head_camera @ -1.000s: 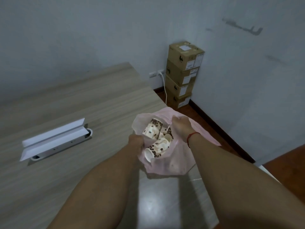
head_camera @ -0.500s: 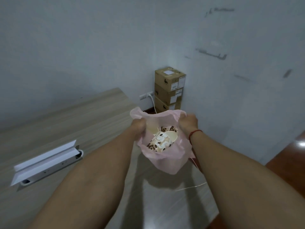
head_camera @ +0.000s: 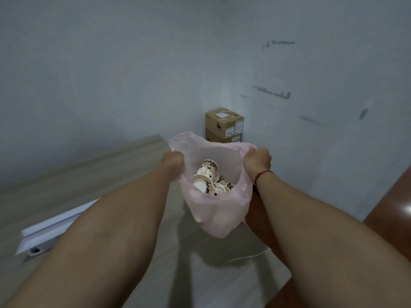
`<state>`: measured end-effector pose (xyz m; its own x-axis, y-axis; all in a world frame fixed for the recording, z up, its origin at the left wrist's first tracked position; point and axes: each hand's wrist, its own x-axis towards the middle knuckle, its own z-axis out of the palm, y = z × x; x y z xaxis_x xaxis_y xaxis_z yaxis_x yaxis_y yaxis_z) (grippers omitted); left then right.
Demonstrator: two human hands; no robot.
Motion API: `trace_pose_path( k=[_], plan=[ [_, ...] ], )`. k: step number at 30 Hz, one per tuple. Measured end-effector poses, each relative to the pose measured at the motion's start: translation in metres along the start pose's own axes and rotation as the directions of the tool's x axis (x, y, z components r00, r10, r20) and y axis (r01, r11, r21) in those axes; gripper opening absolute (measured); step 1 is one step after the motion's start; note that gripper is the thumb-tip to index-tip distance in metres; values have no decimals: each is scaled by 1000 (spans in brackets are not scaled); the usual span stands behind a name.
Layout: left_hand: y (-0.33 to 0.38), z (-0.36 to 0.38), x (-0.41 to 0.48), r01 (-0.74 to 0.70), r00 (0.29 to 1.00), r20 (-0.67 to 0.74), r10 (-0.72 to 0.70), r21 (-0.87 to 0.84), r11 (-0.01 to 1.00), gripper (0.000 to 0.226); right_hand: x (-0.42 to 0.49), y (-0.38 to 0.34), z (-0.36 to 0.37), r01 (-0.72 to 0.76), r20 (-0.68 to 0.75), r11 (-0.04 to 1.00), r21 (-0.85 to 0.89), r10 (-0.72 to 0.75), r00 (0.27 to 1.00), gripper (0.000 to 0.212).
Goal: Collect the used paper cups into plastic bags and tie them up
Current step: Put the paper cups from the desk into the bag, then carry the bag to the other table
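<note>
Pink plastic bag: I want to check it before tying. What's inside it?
Paper cups with a brown print lie jumbled inside the pink plastic bag. They overlap, so their number and the bag's bottom are hidden.

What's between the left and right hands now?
In the head view, the open mouth of the pink plastic bag spans from left hand to right hand, with paper cups inside.

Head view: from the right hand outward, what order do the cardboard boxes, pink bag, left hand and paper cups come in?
1. The pink bag, gripped at its rim by the right hand.
2. The paper cups, inside the bag.
3. The left hand, gripping the opposite rim.
4. The cardboard boxes, in the far corner.
</note>
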<state>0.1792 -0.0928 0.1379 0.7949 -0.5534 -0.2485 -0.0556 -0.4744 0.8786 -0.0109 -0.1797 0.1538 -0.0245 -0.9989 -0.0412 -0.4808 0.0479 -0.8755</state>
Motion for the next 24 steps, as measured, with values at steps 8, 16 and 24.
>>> trace_pose_path(
  k=[8, 16, 24],
  plan=[
    [25, 8, -40, -14, 999, 39, 20, -131, 991, 32, -5, 3, -29, 16, 68, 1000, -8, -16, 998, 39],
    [55, 56, -56, -103, 969, 228, 99, 8, 995, 29, 3, 17, -61, 16, 1, 1000, 8, -16, 1000, 39],
    [91, 134, -82, -223, 871, 449, 200, 0, 975, 26, 18, 45, -129, -55, -288, 997, 54, 68, 955, 37]
  ],
)
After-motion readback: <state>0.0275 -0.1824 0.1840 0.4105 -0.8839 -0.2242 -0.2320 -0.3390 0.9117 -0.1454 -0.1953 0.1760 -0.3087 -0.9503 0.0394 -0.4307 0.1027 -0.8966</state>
